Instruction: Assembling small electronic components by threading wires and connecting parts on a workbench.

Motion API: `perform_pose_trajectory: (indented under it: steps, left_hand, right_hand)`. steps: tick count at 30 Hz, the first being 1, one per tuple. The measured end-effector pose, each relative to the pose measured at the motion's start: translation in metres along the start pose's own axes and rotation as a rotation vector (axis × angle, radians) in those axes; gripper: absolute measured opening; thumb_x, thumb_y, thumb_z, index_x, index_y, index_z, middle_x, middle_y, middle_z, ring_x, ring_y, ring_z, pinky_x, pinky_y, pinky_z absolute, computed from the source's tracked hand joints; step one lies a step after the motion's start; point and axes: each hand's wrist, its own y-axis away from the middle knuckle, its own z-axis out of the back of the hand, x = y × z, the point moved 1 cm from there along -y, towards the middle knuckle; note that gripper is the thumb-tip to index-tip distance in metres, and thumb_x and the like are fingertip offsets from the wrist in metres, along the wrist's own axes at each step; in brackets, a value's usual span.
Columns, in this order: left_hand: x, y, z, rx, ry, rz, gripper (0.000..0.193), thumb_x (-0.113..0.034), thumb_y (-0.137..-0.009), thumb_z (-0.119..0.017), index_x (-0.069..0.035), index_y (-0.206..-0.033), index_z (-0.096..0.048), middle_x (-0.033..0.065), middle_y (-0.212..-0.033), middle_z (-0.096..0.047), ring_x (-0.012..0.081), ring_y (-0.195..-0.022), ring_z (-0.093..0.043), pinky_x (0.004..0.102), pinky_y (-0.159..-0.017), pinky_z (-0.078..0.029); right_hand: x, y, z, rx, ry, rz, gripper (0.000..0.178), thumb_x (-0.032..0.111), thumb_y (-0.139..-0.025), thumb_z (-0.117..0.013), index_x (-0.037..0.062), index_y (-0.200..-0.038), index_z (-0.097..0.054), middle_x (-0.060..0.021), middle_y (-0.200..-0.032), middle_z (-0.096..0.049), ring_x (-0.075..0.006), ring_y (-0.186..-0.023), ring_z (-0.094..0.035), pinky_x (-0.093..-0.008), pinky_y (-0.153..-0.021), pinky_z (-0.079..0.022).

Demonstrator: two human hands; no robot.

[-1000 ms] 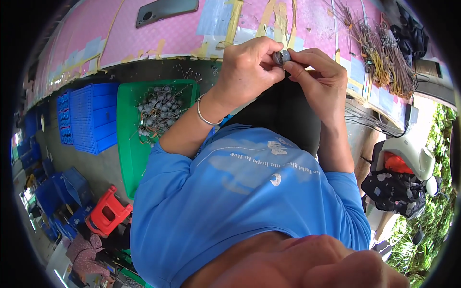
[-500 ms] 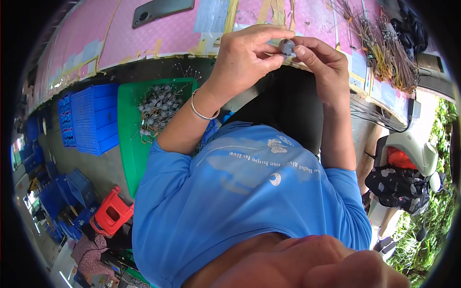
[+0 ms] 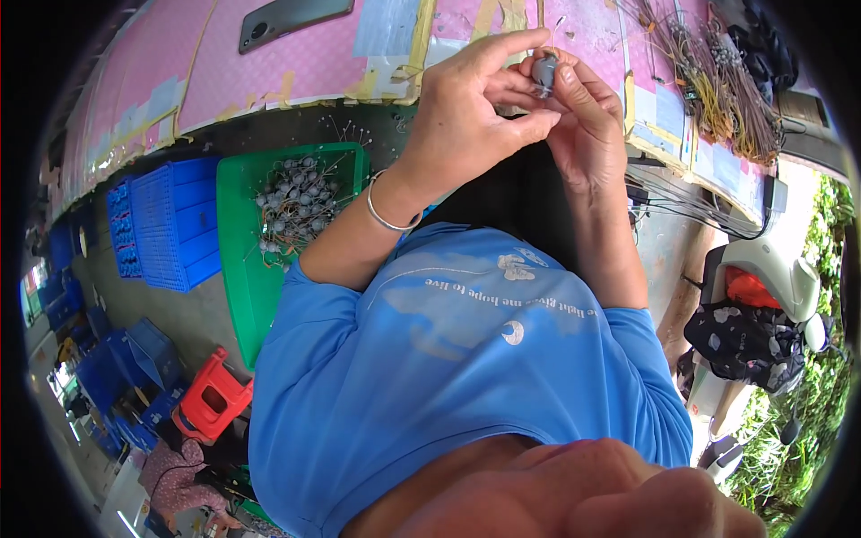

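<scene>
At the table's near edge, a small grey rounded part (image 3: 543,73) with a shiny surface and a thin lead sticking up is pinched between the thumb and fingers of my right hand (image 3: 587,112). Close beside it is my left hand (image 3: 471,112), its thumb and index finger spread wide apart. The curled middle fingers of that hand come near the part; whether they touch it is hard to see. Left of my left forearm stands a green tray (image 3: 235,269) with a pile of similar grey rounded parts with wires (image 3: 300,202) in it.
The pink, tape-patched table (image 3: 305,67) spans the top, bearing a phone (image 3: 291,20) and bundles of wires (image 3: 731,99) at the right. Blue crates (image 3: 179,224) and a red stool (image 3: 213,396) stand on the left. A parked scooter (image 3: 776,278) is at the right.
My left thumb and index finger have opened away from the part. My right hand has shifted slightly left and turned the part, which now shows its darker grey side.
</scene>
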Motion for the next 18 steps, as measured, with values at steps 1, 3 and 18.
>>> perform_pose_trajectory:
  steps: [1,3,18]
  left_hand:
    - [0.001,0.000,0.000,0.000,-0.001,-0.002,0.047,0.005,-0.070,-0.077,-0.001,-0.114,-0.064,0.0103,-0.100,-0.069,0.0175,-0.082,-0.072,0.0264,-0.073,-0.060]
    - [0.006,0.000,0.001,-0.102,-0.022,-0.031,0.041,0.005,-0.071,-0.078,0.001,-0.109,-0.065,0.0094,-0.100,-0.068,0.0183,-0.082,-0.072,0.0273,-0.071,-0.060]
    - [-0.022,0.024,0.043,0.200,-0.150,-0.159,0.024,0.002,-0.083,-0.072,0.005,-0.106,-0.066,0.0133,-0.110,-0.064,0.0129,-0.071,-0.066,0.0222,-0.060,-0.056]
  right_hand:
    - [-0.004,0.000,0.000,-0.064,-0.018,-0.017,0.024,0.013,-0.095,-0.062,-0.0036,-0.113,-0.062,-0.0116,-0.100,-0.068,-0.0192,-0.092,-0.066,-0.0335,-0.085,-0.053]
    - [-0.005,0.001,-0.004,-0.059,-0.019,0.004,0.023,0.012,-0.095,-0.063,-0.0029,-0.112,-0.062,-0.0113,-0.100,-0.068,-0.0185,-0.092,-0.066,-0.0337,-0.084,-0.054]
    - [0.035,0.017,-0.018,0.333,0.595,0.289,0.022,-0.001,-0.080,-0.074,-0.0029,-0.102,-0.071,-0.0128,-0.095,-0.069,-0.0199,-0.087,-0.066,-0.0299,-0.079,-0.053]
